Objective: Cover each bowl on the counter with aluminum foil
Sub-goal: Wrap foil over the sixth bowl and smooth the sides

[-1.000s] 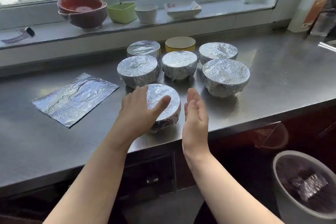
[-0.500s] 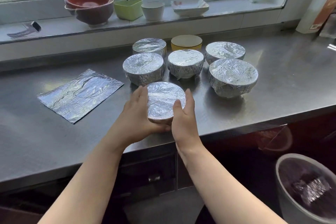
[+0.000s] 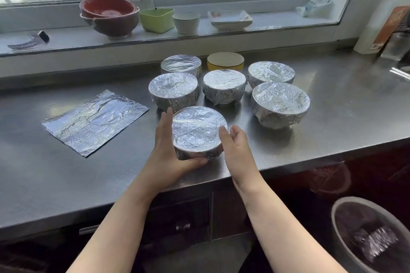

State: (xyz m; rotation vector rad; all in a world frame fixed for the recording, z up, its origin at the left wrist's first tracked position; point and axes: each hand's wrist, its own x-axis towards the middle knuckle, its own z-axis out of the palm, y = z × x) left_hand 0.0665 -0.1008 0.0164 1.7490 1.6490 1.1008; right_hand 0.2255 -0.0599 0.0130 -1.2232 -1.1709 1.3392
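- the nearest foil-covered bowl (image 3: 199, 132) stands close to the front edge of the steel worktop (image 3: 332, 122), its top and sides wrapped in crinkled foil
- the left hand (image 3: 168, 153) cups that bowl's left side: fingers lie straight up along the wall, and the thumb curls under the near lower edge, pressing on the foil
- the right hand (image 3: 235, 146) is just beside the bowl's right side with fingers loosely bent; the thumb tip looks to be at the foil rim, but whether it truly touches cannot be told
- the two hands stand apart, one on each side of the bowl
- behind it are five more wrapped bowls: a left middle bowl (image 3: 173, 91), a centre bowl (image 3: 224, 86), a large right bowl (image 3: 280, 104), a back left bowl (image 3: 180, 65) and a back right bowl (image 3: 271, 73)
- the yellow bowl (image 3: 225, 61) sits at the back between the two rear wrapped ones, with no foil on it and a pale flat top showing
- a loose foil sheet (image 3: 95, 121) lies flat on the worktop, well to the left of the bowls
- on the window sill (image 3: 277, 26) stand stacked red-brown bowls (image 3: 108, 16), a green container (image 3: 157, 19), a white cup (image 3: 186, 22) and a shallow white dish (image 3: 229, 19)
- a round bin (image 3: 372, 237) with crumpled foil in it is at lower right, below the worktop
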